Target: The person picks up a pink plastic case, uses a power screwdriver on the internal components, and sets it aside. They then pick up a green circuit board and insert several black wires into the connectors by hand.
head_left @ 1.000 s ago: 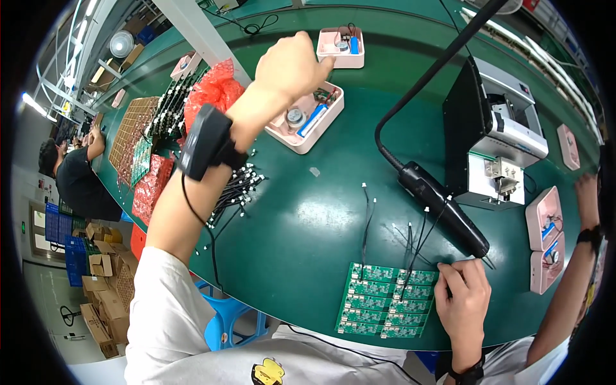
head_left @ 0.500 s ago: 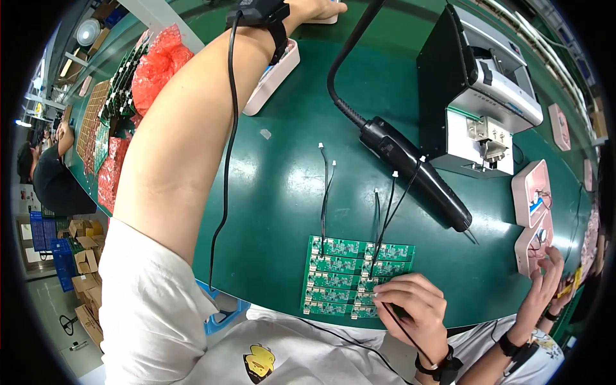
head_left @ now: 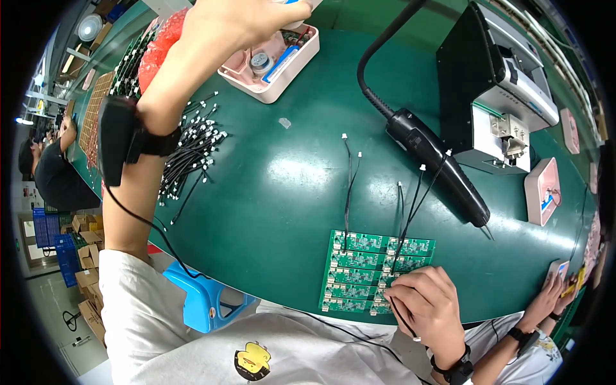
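Observation:
My right hand (head_left: pixel 428 301) pinches a black cable (head_left: pixel 402 318) with a white connector at its trailing end. It rests over the near right part of a green circuit board panel (head_left: pixel 353 277). Several black cables rise from that panel, such as one cable (head_left: pixel 347 192) with a white plug. At the top, my left hand (head_left: pixel 247 20) is closed on a pale pink casing (head_left: pixel 307 11), partly cut off by the picture's edge. Beneath it on the table sits an open pink casing (head_left: pixel 273 93) holding a round metal part (head_left: pixel 260 62) and a blue part (head_left: pixel 280 64).
A pile of black cables (head_left: pixel 189 151) lies left. A black soldering iron (head_left: pixel 443 167) and its boxy machine (head_left: pixel 491 90) stand right. Red bubble wrap (head_left: pixel 157 54) is behind my arm. A co-worker's hand (head_left: pixel 542 305) holds a casing at right; a blue stool (head_left: pixel 205 301) stands below the table edge.
My left hand has drawn back toward me and left with the casing, uncovering the cable pile. The view has shifted. The co-worker's casing has moved nearer the table edge. My right hand stays at the panel.

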Action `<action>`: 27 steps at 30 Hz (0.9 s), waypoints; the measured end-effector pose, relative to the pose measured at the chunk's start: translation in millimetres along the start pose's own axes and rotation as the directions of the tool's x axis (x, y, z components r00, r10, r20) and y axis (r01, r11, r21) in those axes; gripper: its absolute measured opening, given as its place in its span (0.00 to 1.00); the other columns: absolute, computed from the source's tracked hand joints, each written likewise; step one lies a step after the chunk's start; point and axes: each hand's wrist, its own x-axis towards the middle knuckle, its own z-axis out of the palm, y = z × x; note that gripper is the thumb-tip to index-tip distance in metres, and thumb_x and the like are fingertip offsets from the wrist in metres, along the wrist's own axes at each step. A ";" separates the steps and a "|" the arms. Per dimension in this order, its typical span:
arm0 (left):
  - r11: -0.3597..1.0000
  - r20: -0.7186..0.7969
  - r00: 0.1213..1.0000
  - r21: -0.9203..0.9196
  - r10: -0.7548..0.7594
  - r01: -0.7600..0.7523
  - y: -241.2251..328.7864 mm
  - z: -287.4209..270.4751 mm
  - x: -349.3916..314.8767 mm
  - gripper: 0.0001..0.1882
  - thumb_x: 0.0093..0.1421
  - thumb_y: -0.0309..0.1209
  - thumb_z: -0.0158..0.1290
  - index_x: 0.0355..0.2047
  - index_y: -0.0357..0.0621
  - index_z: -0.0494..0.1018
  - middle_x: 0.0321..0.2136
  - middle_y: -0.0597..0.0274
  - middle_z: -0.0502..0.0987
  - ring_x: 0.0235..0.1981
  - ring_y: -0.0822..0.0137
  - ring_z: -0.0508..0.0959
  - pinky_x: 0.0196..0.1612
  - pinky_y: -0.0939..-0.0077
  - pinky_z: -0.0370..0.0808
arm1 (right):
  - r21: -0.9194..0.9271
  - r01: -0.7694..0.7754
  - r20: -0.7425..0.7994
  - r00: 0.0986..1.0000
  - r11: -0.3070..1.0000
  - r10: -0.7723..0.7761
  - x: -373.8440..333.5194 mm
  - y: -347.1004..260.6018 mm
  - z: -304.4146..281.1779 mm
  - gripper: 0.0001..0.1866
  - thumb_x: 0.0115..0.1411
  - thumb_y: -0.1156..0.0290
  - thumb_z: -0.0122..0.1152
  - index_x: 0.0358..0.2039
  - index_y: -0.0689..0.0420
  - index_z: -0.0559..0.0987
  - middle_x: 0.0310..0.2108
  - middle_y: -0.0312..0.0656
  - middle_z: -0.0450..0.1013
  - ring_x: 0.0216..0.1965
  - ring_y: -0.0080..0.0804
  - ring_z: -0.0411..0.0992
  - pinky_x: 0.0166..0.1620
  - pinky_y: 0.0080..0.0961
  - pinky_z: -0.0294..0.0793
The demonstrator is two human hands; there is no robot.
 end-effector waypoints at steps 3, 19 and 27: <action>0.994 0.123 0.987 0.002 -0.105 0.105 -10.2 7.5 -11.5 0.46 0.50 0.54 0.68 0.53 0.22 0.71 0.42 0.35 0.83 0.45 0.45 0.85 0.49 0.59 0.83 | -0.050 -0.065 -0.008 0.998 0.997 0.065 -2.4 0.9 -1.7 0.12 0.47 0.78 0.76 0.34 0.54 0.86 0.37 0.33 0.79 0.37 0.32 0.77 0.38 0.30 0.71; 0.968 0.156 0.984 -0.220 -0.087 0.120 -47.7 5.0 -76.4 0.43 0.52 0.51 0.70 0.55 0.25 0.70 0.43 0.40 0.82 0.45 0.53 0.84 0.50 0.62 0.82 | -0.090 -0.134 0.050 0.989 0.987 0.139 15.5 -19.0 -0.9 0.10 0.48 0.79 0.77 0.31 0.54 0.87 0.29 0.33 0.78 0.29 0.31 0.76 0.34 0.31 0.72; 0.821 -0.298 0.949 -0.514 0.102 -0.250 -49.4 -12.1 -149.1 0.37 0.56 0.46 0.72 0.56 0.32 0.71 0.35 0.60 0.79 0.26 0.80 0.75 0.29 0.82 0.71 | -0.017 -0.391 0.044 0.919 0.920 0.392 21.7 -26.0 -0.4 0.10 0.48 0.81 0.79 0.29 0.62 0.84 0.27 0.42 0.79 0.26 0.34 0.76 0.31 0.28 0.74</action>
